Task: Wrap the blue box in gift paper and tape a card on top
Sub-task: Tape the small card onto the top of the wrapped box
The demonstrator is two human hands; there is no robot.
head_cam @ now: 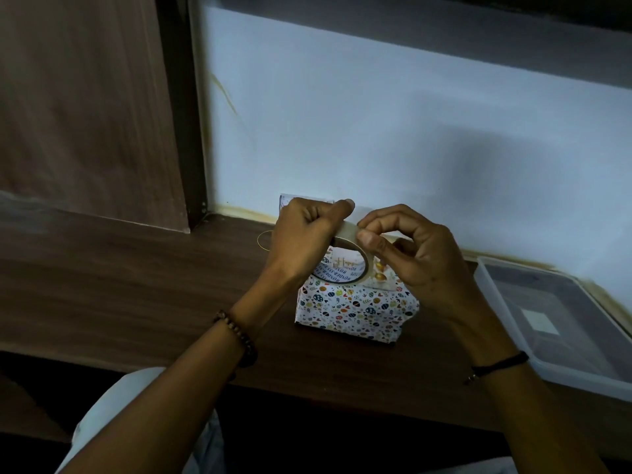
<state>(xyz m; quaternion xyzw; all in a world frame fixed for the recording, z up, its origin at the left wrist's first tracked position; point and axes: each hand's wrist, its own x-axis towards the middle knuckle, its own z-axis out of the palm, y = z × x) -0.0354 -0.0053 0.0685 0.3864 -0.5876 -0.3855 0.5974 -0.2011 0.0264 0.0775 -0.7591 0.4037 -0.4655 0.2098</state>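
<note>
The box (355, 311) stands on the wooden desk (136, 295), covered in white gift paper printed with small coloured eggs and hearts. Just above it my left hand (304, 241) grips a roll of tape (345, 265) with printed lettering on its inner ring. My right hand (407, 248) pinches the tape's rim at the top of the roll, thumb and forefinger together. Behind my left hand a white card or paper piece (285, 201) pokes out against the wall, mostly hidden.
A clear plastic tray (554, 319) with a small white square inside lies at the desk's right end. A thin yellow rubber band (264, 241) lies on the desk left of my left hand. The white wall stands close behind.
</note>
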